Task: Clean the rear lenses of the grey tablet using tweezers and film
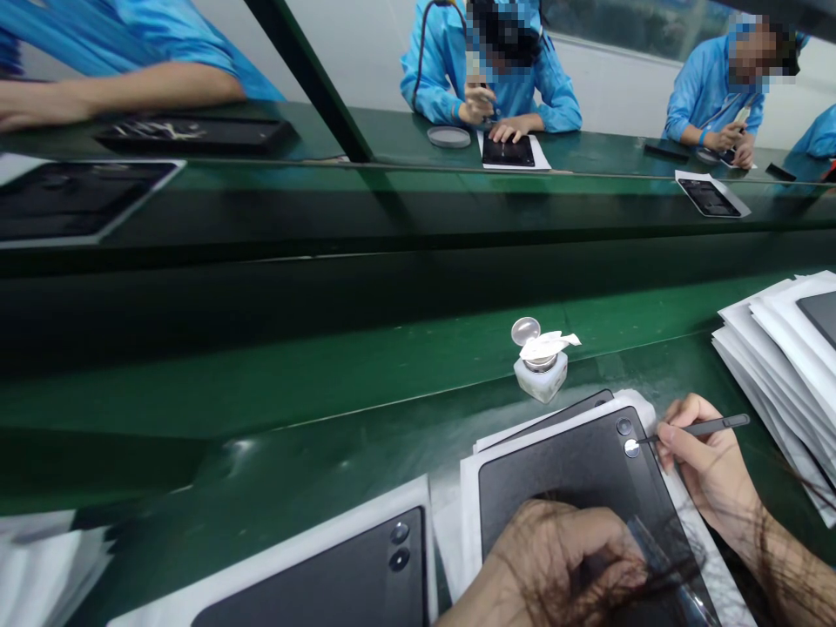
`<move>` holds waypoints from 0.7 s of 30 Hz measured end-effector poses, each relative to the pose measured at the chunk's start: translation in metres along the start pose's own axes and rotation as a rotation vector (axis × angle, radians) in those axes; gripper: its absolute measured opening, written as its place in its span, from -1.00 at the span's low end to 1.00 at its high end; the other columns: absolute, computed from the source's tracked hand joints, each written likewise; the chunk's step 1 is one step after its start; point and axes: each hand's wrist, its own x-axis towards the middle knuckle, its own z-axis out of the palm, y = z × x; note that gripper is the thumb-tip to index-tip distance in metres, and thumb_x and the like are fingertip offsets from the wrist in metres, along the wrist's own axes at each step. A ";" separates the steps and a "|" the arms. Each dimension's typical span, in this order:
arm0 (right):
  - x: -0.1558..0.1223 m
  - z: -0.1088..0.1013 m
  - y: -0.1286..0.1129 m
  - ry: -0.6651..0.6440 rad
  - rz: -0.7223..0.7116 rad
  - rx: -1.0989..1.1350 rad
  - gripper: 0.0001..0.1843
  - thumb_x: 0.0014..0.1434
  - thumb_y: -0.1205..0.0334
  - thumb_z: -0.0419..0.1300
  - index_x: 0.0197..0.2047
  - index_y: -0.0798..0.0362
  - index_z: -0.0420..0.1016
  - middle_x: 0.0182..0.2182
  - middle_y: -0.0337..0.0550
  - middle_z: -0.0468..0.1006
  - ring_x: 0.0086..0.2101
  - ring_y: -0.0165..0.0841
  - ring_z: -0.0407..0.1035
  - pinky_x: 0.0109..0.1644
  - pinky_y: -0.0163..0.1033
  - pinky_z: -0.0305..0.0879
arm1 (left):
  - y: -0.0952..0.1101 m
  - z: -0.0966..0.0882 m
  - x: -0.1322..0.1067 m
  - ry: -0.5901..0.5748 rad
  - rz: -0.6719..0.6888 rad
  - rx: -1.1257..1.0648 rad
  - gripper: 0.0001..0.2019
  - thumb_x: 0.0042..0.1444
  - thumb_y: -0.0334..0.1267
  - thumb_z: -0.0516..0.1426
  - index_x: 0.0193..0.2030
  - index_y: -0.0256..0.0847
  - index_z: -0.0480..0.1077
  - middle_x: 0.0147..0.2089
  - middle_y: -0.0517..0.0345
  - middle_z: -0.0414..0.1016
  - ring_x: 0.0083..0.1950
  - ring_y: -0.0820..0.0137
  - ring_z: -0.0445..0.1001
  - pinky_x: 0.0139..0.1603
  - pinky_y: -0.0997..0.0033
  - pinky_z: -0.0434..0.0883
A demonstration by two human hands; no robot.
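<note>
My right hand (711, 470) is closed round slim dark tweezers (715, 425). Their tip touches the lower of two round camera lenses (631, 448) on a dark grey tablet (555, 475), which lies back up on a white sheet. That lens looks bright and silvery. My left hand (555, 553) rests over the lower part of the same tablet, fingers curled. A strip of clear film (653, 557) shows at its fingertips, and the hand seems to pinch it. Loose hair strands cross the view over both hands.
A second dark tablet (340, 579) lies to the left on white paper. Behind the tablets stands a small dispenser bottle (541, 374) with its lid up and white tissue on top. Paper stacks (777, 348) lie at right. Across the green bench, people in blue work on tablets (508, 150).
</note>
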 end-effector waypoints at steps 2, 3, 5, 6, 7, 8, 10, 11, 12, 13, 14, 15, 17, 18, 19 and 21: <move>0.000 -0.001 0.000 0.003 -0.004 -0.012 -0.70 -0.12 0.29 0.52 -0.57 -0.01 0.44 -0.63 -0.38 0.48 -0.66 -0.48 0.34 -0.61 -0.43 0.27 | -0.002 0.002 -0.001 0.007 0.002 -0.019 -0.65 0.27 0.02 0.04 -0.45 -0.05 0.46 -0.53 0.25 0.58 -0.52 0.39 0.48 -0.41 0.52 0.33; 0.000 -0.001 0.001 0.002 -0.006 -0.021 -0.70 -0.12 0.28 0.52 -0.56 -0.01 0.44 -0.63 -0.39 0.48 -0.66 -0.48 0.34 -0.61 -0.43 0.27 | -0.003 0.003 -0.002 0.010 -0.001 -0.023 -0.65 0.26 0.02 0.04 -0.45 -0.05 0.46 -0.54 0.25 0.57 -0.53 0.39 0.47 -0.42 0.52 0.33; 0.000 -0.003 0.002 -0.005 -0.011 -0.034 -0.70 -0.11 0.28 0.52 -0.56 -0.01 0.43 -0.62 -0.39 0.47 -0.65 -0.48 0.34 -0.60 -0.42 0.26 | -0.005 0.004 -0.002 0.002 -0.006 -0.025 -0.65 0.25 0.03 0.04 -0.45 -0.05 0.46 -0.54 0.25 0.56 -0.53 0.39 0.45 -0.43 0.51 0.32; 0.000 -0.003 0.002 -0.011 -0.013 -0.039 -0.70 -0.11 0.27 0.51 -0.55 -0.01 0.43 -0.62 -0.39 0.47 -0.65 -0.48 0.33 -0.60 -0.42 0.26 | -0.005 0.005 -0.002 -0.001 -0.009 -0.025 -0.65 0.25 0.03 0.03 -0.45 -0.05 0.46 -0.53 0.24 0.56 -0.53 0.39 0.44 -0.43 0.51 0.32; 0.000 -0.004 0.002 -0.016 -0.015 -0.041 -0.70 -0.11 0.28 0.51 -0.55 -0.01 0.43 -0.62 -0.38 0.47 -0.65 -0.48 0.33 -0.60 -0.42 0.25 | -0.006 0.005 -0.002 0.002 -0.009 -0.028 -0.64 0.24 0.04 0.02 -0.45 -0.05 0.46 -0.53 0.23 0.56 -0.52 0.39 0.44 -0.44 0.51 0.32; 0.000 -0.004 0.002 -0.019 -0.016 -0.039 -0.70 -0.10 0.28 0.51 -0.55 -0.01 0.43 -0.61 -0.38 0.47 -0.65 -0.48 0.33 -0.59 -0.42 0.25 | -0.006 0.005 -0.002 0.006 -0.007 -0.033 -0.63 0.24 0.05 0.01 -0.46 -0.05 0.45 -0.53 0.22 0.56 -0.52 0.38 0.44 -0.44 0.51 0.32; 0.000 -0.004 0.002 -0.025 -0.015 -0.006 -0.71 -0.08 0.29 0.50 -0.54 -0.01 0.43 -0.60 -0.38 0.46 -0.64 -0.48 0.34 -0.58 -0.42 0.25 | -0.006 0.005 -0.001 0.011 -0.001 -0.039 -0.61 0.24 0.06 0.00 -0.47 -0.06 0.45 -0.55 0.23 0.55 -0.54 0.39 0.42 -0.46 0.51 0.30; 0.001 -0.004 0.003 -0.033 -0.012 0.022 -0.72 -0.05 0.29 0.48 -0.52 -0.01 0.42 -0.59 -0.38 0.46 -0.64 -0.49 0.33 -0.58 -0.43 0.25 | -0.006 0.005 0.000 0.010 0.000 -0.038 -0.62 0.24 0.05 0.00 -0.47 -0.06 0.45 -0.54 0.23 0.56 -0.54 0.40 0.42 -0.46 0.52 0.30; 0.001 -0.004 0.003 -0.048 -0.008 0.052 -0.73 -0.02 0.29 0.46 -0.51 -0.02 0.42 -0.59 -0.39 0.45 -0.64 -0.50 0.32 -0.59 -0.43 0.24 | -0.006 0.005 0.000 0.002 -0.001 -0.036 -0.62 0.25 0.04 0.01 -0.46 -0.06 0.46 -0.54 0.23 0.56 -0.53 0.40 0.43 -0.45 0.52 0.30; 0.002 -0.004 0.004 -0.065 -0.009 0.077 -0.75 0.02 0.28 0.44 -0.49 -0.03 0.42 -0.58 -0.39 0.44 -0.65 -0.50 0.31 -0.60 -0.44 0.23 | -0.005 0.004 0.000 0.009 0.000 -0.035 -0.63 0.25 0.03 0.02 -0.46 -0.06 0.46 -0.53 0.25 0.57 -0.53 0.41 0.43 -0.45 0.52 0.30; 0.003 -0.004 0.005 -0.083 -0.020 0.090 -0.79 0.06 0.26 0.41 -0.47 -0.04 0.44 -0.56 -0.38 0.46 -0.65 -0.51 0.31 -0.60 -0.44 0.23 | -0.004 0.004 0.000 0.024 0.007 -0.037 -0.65 0.25 0.02 0.04 -0.46 -0.05 0.47 -0.54 0.26 0.57 -0.53 0.42 0.43 -0.46 0.53 0.30; 0.004 -0.005 0.006 -0.100 -0.046 0.085 -0.83 0.09 0.23 0.39 -0.42 -0.05 0.47 -0.53 -0.36 0.48 -0.64 -0.51 0.31 -0.60 -0.43 0.24 | -0.004 0.004 0.000 0.045 0.021 -0.039 -0.66 0.24 0.00 0.06 -0.47 -0.05 0.47 -0.55 0.28 0.56 -0.54 0.42 0.42 -0.46 0.53 0.29; 0.005 -0.010 0.007 -0.133 -0.158 0.017 -0.96 0.17 0.18 0.33 -0.30 -0.11 0.54 -0.41 -0.30 0.54 -0.61 -0.47 0.35 -0.56 -0.36 0.31 | -0.004 0.005 0.000 0.095 0.053 -0.042 -0.68 0.22 -0.01 0.08 -0.49 -0.04 0.46 -0.58 0.33 0.53 -0.57 0.45 0.39 -0.48 0.53 0.27; 0.005 -0.013 0.006 -0.155 -0.244 -0.054 -0.95 0.21 0.17 0.28 -0.23 -0.14 0.57 -0.35 -0.27 0.55 -0.58 -0.44 0.38 -0.54 -0.31 0.35 | -0.004 0.006 0.000 0.114 0.065 -0.041 -0.68 0.22 -0.02 0.08 -0.50 -0.04 0.46 -0.60 0.34 0.52 -0.58 0.45 0.37 -0.49 0.52 0.25; 0.006 -0.017 0.005 -0.193 -0.345 -0.163 -0.89 0.25 0.18 0.24 -0.17 -0.17 0.58 -0.30 -0.23 0.56 -0.53 -0.39 0.42 -0.49 -0.26 0.39 | -0.005 0.007 0.000 0.115 0.067 -0.043 -0.68 0.21 -0.03 0.08 -0.50 -0.03 0.46 -0.60 0.35 0.53 -0.58 0.46 0.37 -0.49 0.51 0.24; 0.007 -0.026 0.000 -0.302 -0.586 -0.469 -0.76 0.29 0.28 0.16 -0.11 -0.21 0.61 -0.26 -0.15 0.57 -0.42 -0.27 0.49 -0.38 -0.14 0.47 | -0.007 0.009 -0.001 0.104 0.048 -0.047 -0.71 0.20 -0.05 0.08 -0.49 -0.03 0.46 -0.58 0.36 0.55 -0.57 0.46 0.37 -0.49 0.51 0.23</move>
